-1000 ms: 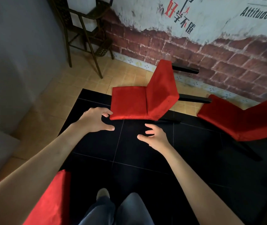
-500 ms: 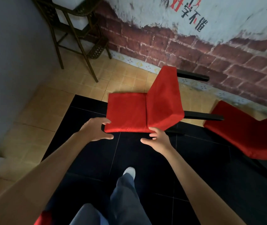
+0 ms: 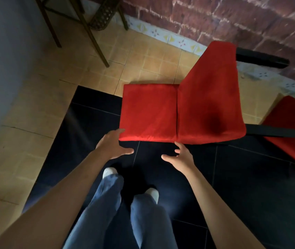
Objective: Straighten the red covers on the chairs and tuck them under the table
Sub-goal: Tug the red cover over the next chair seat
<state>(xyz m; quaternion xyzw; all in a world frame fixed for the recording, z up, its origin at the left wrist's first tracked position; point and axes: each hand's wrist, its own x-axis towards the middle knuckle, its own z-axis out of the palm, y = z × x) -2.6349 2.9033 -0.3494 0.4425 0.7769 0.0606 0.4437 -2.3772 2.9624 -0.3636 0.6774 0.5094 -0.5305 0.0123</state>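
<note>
Red fabric-covered chair (image 3: 182, 112) lies tipped on its side on the floor, straddling the edge where glossy black tiles (image 3: 250, 177) meet tan ceramic tiles (image 3: 40, 108). Long axis runs left-right: flat rectangular panel to the left, wider panel angled up to the right, seam between them. Black legs (image 3: 261, 59) stick out right, toward the red brick wall (image 3: 232, 20). Cover is matte, velvety, lightly creased, with 1 dark patch on the right panel.

Left hand (image 3: 112, 146): fingers straight, tips touching the near-left corner of the cover, nothing gripped. Right hand (image 3: 180, 156): spread and relaxed, fingertips at the near edge by the seam, no grip closed. 2nd red covered chair (image 3: 294, 130) at the right edge.
</note>
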